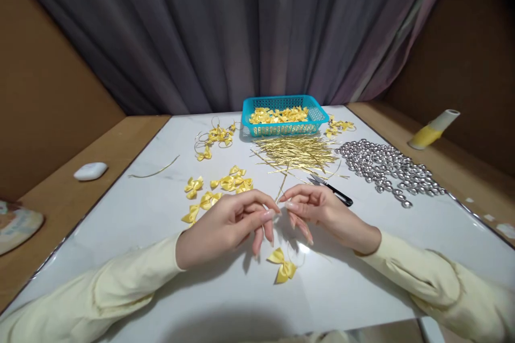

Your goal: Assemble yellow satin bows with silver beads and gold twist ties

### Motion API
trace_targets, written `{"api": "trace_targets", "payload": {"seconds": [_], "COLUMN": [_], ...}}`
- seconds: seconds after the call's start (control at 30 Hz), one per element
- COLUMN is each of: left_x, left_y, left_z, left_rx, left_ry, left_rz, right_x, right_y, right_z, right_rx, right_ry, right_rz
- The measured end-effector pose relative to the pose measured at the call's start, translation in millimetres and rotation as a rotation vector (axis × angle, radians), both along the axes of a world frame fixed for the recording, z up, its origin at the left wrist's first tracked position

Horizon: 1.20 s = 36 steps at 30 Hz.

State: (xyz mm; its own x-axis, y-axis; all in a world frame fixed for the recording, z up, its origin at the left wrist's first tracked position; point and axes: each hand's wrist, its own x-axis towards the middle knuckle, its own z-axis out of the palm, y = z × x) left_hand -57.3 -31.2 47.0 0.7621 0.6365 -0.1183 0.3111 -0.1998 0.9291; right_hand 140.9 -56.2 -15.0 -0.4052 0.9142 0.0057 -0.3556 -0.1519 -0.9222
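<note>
My left hand (pixel 245 220) and my right hand (pixel 317 211) meet fingertip to fingertip over the middle of the white table. Thumb and index finger of each are pinched on a thin gold tie (pixel 281 187), whose strands rise in a narrow V between them. Below the hands lies a yellow satin bow (pixel 284 266) with a thin cord loop beside it. Several loose yellow bows (pixel 233 179) lie beyond my left hand. Black-handled snips (pixel 336 191) rest just past my right hand.
A blue basket (pixel 285 129) of yellow bows stands at the back, with gold ties (pixel 300 153) before it. Silver beads (pixel 386 169) spread at right. Corded bows (pixel 219 136) lie back left. A white case (pixel 90 171) and a roll (pixel 432 131) flank the table.
</note>
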Motion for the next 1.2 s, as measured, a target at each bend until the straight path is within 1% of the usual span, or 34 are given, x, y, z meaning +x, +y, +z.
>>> {"api": "trace_targets", "payload": {"seconds": [0.07,0.13,0.2,0.3,0.43,0.53,0.63,0.7,0.77,0.83,0.87,1.0,1.07,1.13,1.2], "left_x": [0.9,0.8,0.3,-0.4,-0.9,-1.0,-1.1,-1.1,-1.1,-1.1,-1.1,-0.2,0.2,0.3,-0.2], "left_y": [0.1,0.5,1.1,1.9,0.0,-3.2,-5.5,-6.5,-6.9,-6.8,-6.5,-4.9,-4.2,-3.8,-3.5], "left_z": [1.9,2.6,2.6,0.2,-8.6,-16.8,-23.8,-26.4,-26.8,-24.9,-23.2,-15.6,-13.6,-13.2,-13.7], "left_rx": [-0.153,-0.22,-0.237,-0.201,-0.06,0.145,0.368,0.438,0.441,0.372,0.297,-0.143,-0.312,-0.416,-0.466], "left_ry": [-0.015,-0.02,-0.007,0.036,0.143,0.234,0.265,0.26,0.254,0.242,0.229,0.136,0.095,0.065,0.04], "left_rz": [0.011,0.019,0.026,0.029,-0.022,-0.076,-0.096,-0.101,-0.112,-0.127,-0.138,-0.163,-0.178,-0.211,-0.253], "right_x": [-1.3,-1.5,-0.5,2.5,7.3,10.7,13.5,15.0,16.0,16.5,16.6,16.2,15.9,15.6,15.2], "right_y": [-0.3,-0.4,-0.3,0.5,2.3,4.5,7.0,8.3,9.1,9.4,9.5,9.5,9.7,9.8,9.7], "right_z": [0.3,0.8,0.9,0.3,-0.2,0.2,1.0,1.2,0.8,0.1,-0.3,-1.1,-0.8,-0.4,-0.3], "right_rx": [-0.003,-0.001,0.003,0.011,0.034,0.049,0.061,0.06,0.054,0.05,0.05,0.047,0.049,0.05,0.048], "right_ry": [-0.006,-0.009,-0.015,-0.026,-0.056,-0.071,-0.076,-0.076,-0.076,-0.075,-0.075,-0.075,-0.073,-0.07,-0.068], "right_rz": [-0.006,-0.019,-0.034,-0.054,-0.087,-0.136,-0.188,-0.211,-0.22,-0.221,-0.22,-0.215,-0.211,-0.21,-0.21]}}
